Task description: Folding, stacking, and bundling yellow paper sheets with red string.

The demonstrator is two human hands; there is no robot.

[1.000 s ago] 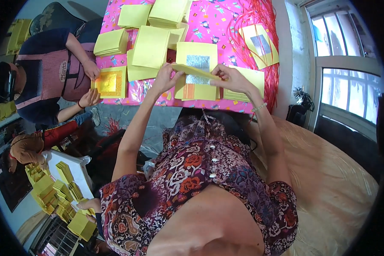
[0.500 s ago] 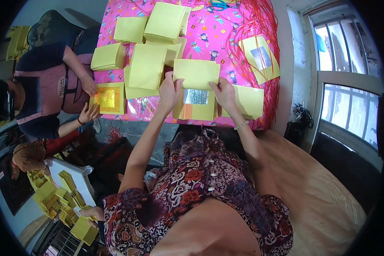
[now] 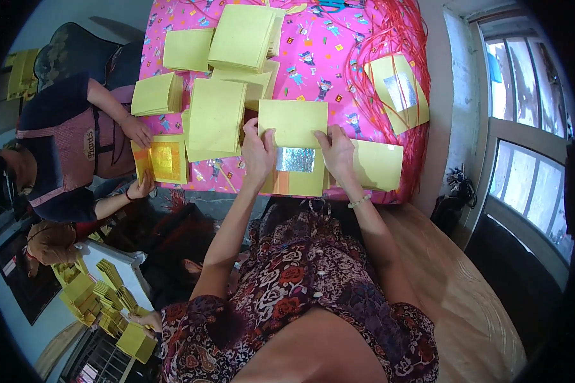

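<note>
A: Hands, two, bare. State?
B: Left hand (image 3: 259, 156): thumb and fingers pinching the near left corner of a plain yellow sheet (image 3: 293, 121). Right hand (image 3: 340, 156): pinching the near right corner of the same; beaded bracelet (image 3: 360, 202) at the wrist.
A: Position of that sheet?
B: Between the hands, at the fingertips, over the upper part of a foil-patched sheet (image 3: 294, 163), whose silver patch and orange band show below it. Contact between the two sheets: cannot tell.
A: Carrier?
B: One table (image 3: 319, 45), pink printed cover. Foil-patched sheet at mid near edge. Low yellow stack (image 3: 378, 165) at the near right corner, beside the right hand. Tall yellow stack (image 3: 216, 118) just left of the left hand. Gold-patched sheet (image 3: 166, 159) at the near left corner, a co-worker's hand (image 3: 137, 131) upon it.
A: Farther across?
B: Small yellow stack (image 3: 156, 94) by the left edge; large yellow stack (image 3: 239, 38) toward the far edge. Red strands (image 3: 399, 32), tangled, along the right edge; silver-patched sheet (image 3: 399, 92) askew among them.
A: Room?
B: Right: barred window (image 3: 524, 166). Left: dark chair (image 3: 70, 54); white side table (image 3: 118, 265) with yellow bundles (image 3: 80, 287).
</note>
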